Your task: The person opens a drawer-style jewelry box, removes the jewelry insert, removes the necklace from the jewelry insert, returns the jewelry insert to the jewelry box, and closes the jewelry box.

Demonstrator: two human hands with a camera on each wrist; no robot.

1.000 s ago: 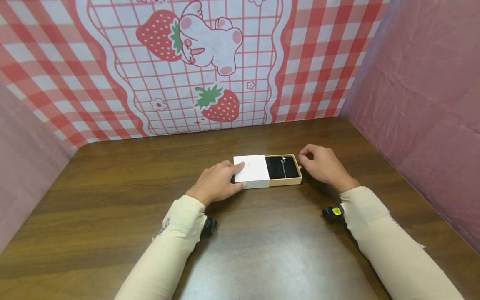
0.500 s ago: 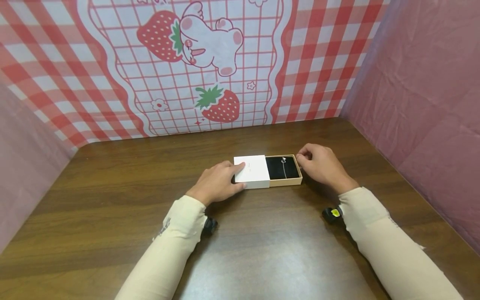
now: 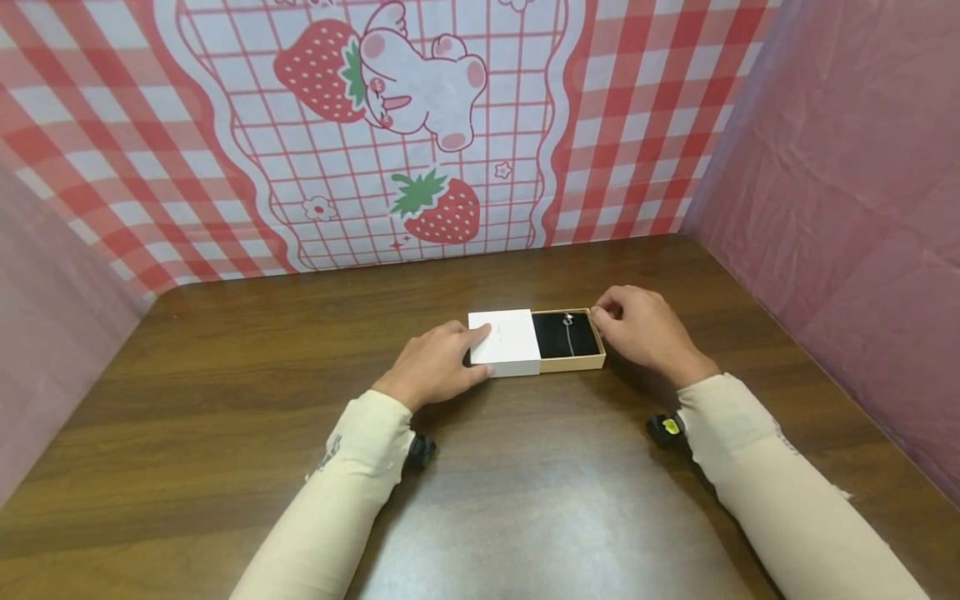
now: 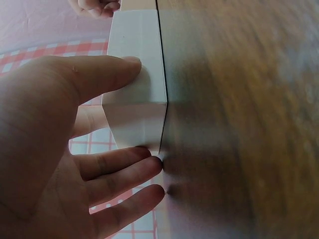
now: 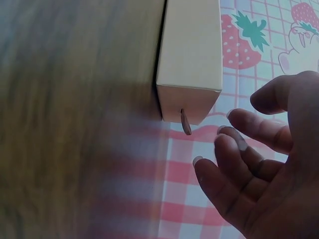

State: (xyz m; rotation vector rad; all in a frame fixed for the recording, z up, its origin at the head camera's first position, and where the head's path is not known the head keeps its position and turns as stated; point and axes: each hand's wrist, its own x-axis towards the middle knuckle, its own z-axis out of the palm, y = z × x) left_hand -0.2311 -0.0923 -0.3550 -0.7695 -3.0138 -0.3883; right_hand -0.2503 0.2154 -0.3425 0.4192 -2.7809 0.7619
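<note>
A white sliding jewelry box (image 3: 513,340) lies on the table with its tan drawer (image 3: 572,364) pulled partway out to the right. On the drawer's black pad (image 3: 553,337) rests a thin silver bracelet (image 3: 568,335) with a small charm. My left hand (image 3: 437,362) grips the left end of the white sleeve, thumb on the near side (image 4: 139,69). Close by the drawer's right end is my right hand (image 3: 645,329), fingers loosely bent. In the right wrist view those fingers stand apart from the small pull tab (image 5: 186,122), holding nothing.
The brown wooden table (image 3: 480,500) reaches back to a red checked cloth with strawberries (image 3: 442,208). Pink fabric (image 3: 847,208) hangs along the right side, and more hangs at the left.
My right hand has shifted slightly left, towards the far right corner of the drawer. The left hand and the box have stayed nearly where they were.
</note>
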